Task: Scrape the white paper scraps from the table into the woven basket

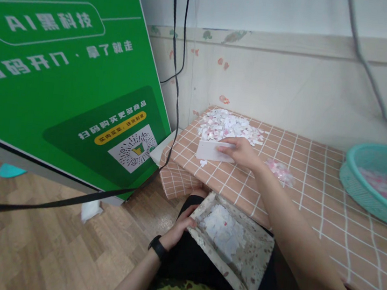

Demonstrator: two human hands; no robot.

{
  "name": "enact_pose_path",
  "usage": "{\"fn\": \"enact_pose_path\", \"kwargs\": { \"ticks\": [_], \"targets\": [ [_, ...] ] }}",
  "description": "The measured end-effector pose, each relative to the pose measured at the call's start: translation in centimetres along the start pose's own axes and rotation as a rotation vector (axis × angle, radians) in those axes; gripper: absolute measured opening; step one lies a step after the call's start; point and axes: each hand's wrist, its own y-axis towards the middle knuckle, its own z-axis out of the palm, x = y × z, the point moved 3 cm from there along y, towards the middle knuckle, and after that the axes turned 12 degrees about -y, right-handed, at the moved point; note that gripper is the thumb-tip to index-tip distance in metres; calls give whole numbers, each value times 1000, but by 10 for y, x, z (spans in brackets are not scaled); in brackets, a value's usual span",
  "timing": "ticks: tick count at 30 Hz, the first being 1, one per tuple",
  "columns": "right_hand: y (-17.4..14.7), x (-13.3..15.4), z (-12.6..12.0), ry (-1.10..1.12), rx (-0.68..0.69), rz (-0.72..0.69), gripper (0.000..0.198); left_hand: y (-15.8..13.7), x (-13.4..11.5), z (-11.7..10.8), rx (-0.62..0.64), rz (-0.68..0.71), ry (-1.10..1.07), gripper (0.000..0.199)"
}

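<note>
My right hand (244, 152) is closed on a flat white card (208, 150), held with its long edge near the checked tablecloth. Just behind the card lies a spread heap of small white and pink paper scraps (229, 125). A tiny loose scrap (203, 163) sits in front of it. On my lap rests a shallow, speckled, worn box (252, 265), tilted over the table's front edge. White scraps (223, 231) cover part of its bottom. My left hand (183, 224) grips the box's left rim, its fingertips partly hidden.
A small clump of clear and pink bits (281, 172) lies right of my right hand. The teal basket (358, 184) at the right holds pinkish pieces. A green cabinet (69, 64) stands at the left. Black straps (175, 67) hang before the wall.
</note>
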Motion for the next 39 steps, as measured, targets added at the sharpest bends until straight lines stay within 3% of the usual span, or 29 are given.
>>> {"fn": "enact_pose_path", "kwargs": {
  "ticks": [4, 7, 11, 14, 19, 23, 30, 39],
  "targets": [
    [-2, 9, -9, -62, -157, 8, 27, -1, -3, 1, -18, 4, -5, 58],
    [-14, 36, 8, -195, -339, 24, 30, -3, -3, 2, -15, -8, -42, 57],
    [-36, 81, 71, -443, -229, -10, 41, -2, 2, 0, -22, -48, -66, 58],
    [-42, 105, 117, -563, -150, -181, 47, -1, 8, -4, -41, -76, -93, 63],
    [-37, 112, 153, -735, -72, -223, 51, 1, 13, -9, -44, -86, -103, 69],
    [-38, 109, 154, -855, -71, -169, 48, 2, 13, -9, -46, -89, -101, 69],
    [-63, 104, 128, -1053, -41, -88, 48, 1, 13, -7, -66, -84, -111, 67],
    [-108, 78, 90, -1056, -12, -109, 48, 4, 16, -12, -50, -83, -40, 59]
  ]
}}
